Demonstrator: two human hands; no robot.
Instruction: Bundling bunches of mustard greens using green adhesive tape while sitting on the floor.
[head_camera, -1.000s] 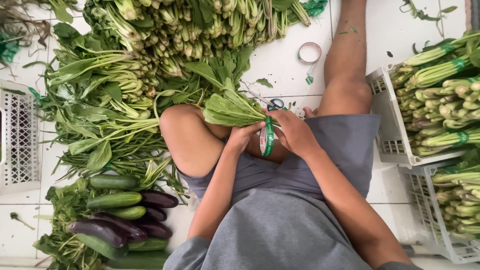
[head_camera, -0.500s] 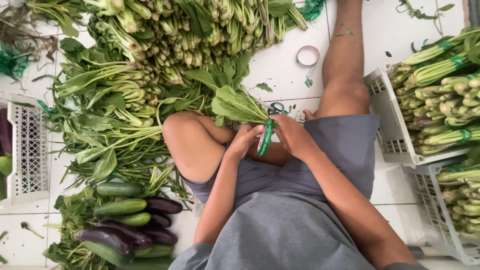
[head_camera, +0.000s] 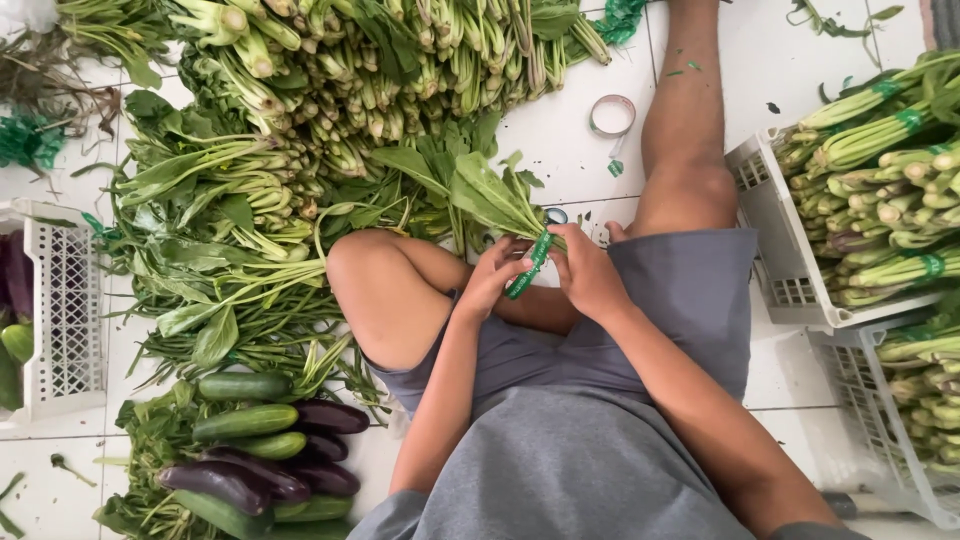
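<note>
White tiled floor (head_camera: 570, 150), seen from above, with a seated person in grey shorts, legs folded and stretched across it; largest lot: heap of loose leafy greens (head_camera: 330, 90) filling the upper left, stalks pale, leaves dark, lying well apart from the hands at its far edge and just beside them at its near edge; next: two white slatted crates (head_camera: 760, 180) at the right, stacked with bundled greens already banded in green; one more white crate (head_camera: 60, 300) at the left edge, holding dark purple and green produce; pile of cucumbers and aubergines (head_camera: 260, 450) at lower left on loose leaves; small roll of tape (head_camera: 612, 113) on the floor beyond the knee, apart from everything; item in hand: one bundle of greens (head_camera: 480, 190), leaves fanned up and left, stems gathered between both hands above the lap; left hand (head_camera: 490, 280), grip closed around the stems; right hand (head_camera: 585, 275), grip pinched on a green tape band (head_camera: 530, 265) that crosses the stem end; step judged: binding the bundle, wrap part-made; next move judged to call for keeping the stems squeezed tight while the band is drawn round and pressed onto itself.
</note>
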